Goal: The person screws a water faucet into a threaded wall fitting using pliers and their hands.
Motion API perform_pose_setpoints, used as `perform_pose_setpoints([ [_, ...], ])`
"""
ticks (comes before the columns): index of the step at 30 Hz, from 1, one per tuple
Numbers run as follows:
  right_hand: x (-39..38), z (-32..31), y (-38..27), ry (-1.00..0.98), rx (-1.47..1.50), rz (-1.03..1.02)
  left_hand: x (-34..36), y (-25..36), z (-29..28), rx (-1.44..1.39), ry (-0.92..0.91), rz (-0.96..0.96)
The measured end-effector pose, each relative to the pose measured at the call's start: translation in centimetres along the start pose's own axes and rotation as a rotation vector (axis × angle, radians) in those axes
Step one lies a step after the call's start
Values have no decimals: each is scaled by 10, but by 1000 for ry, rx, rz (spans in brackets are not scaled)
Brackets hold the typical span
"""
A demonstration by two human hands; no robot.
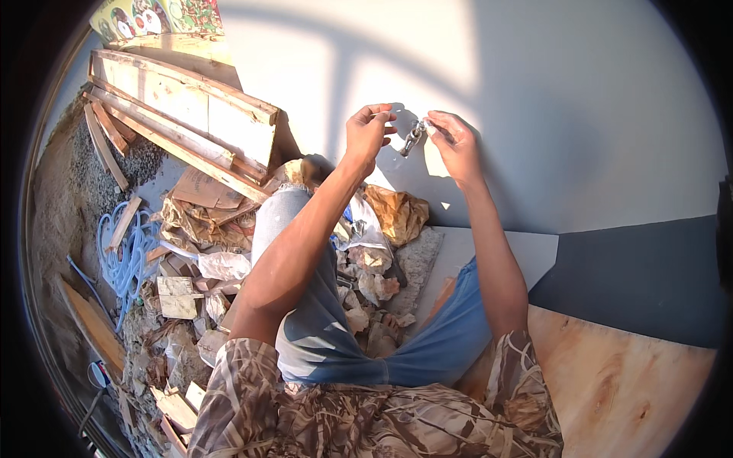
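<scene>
Both my arms reach forward in front of a pale wall. A small metal tap (413,140) hangs tilted between my hands, its spout end pointing down and left. My right hand (456,149) is closed, with thumb and fingertips pinching the tap's upper end, where a small whitish patch shows. To the left of the tap, apart from it, my left hand (366,139) has its thumb and forefinger brought together, with the other fingers curled. Whatever that pinch holds, if anything, is too small to make out.
Below lie rubble and crumpled brown paper (397,212). Wooden framed panels (183,114) lean at the upper left, above a coil of light blue hose (126,252). A plywood sheet (611,374) is at lower right, beside a dark grey panel (641,278). My knees are bent between them.
</scene>
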State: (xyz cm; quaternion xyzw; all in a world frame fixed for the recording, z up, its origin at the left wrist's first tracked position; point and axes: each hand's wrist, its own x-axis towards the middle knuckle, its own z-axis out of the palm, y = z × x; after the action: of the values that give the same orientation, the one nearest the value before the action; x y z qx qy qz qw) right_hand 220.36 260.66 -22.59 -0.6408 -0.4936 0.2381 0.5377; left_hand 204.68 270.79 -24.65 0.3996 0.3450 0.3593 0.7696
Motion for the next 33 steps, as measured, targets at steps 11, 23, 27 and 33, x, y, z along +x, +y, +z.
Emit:
perform_pose_setpoints([
  [11, 4, 7, -27, -237, -489, -124, 3, 7, -12, -192, 96, 0],
  [23, 22, -1, -50, -496, -739, -333, 6, 10, -15, -271, 147, 7],
  [27, 28, -3, -52, -526, -764, -288, 6, 10, -13, -269, 146, 3],
  [33, 32, 5, -56, -528, -994, -114, 6, 11, -11, -268, 149, -5],
])
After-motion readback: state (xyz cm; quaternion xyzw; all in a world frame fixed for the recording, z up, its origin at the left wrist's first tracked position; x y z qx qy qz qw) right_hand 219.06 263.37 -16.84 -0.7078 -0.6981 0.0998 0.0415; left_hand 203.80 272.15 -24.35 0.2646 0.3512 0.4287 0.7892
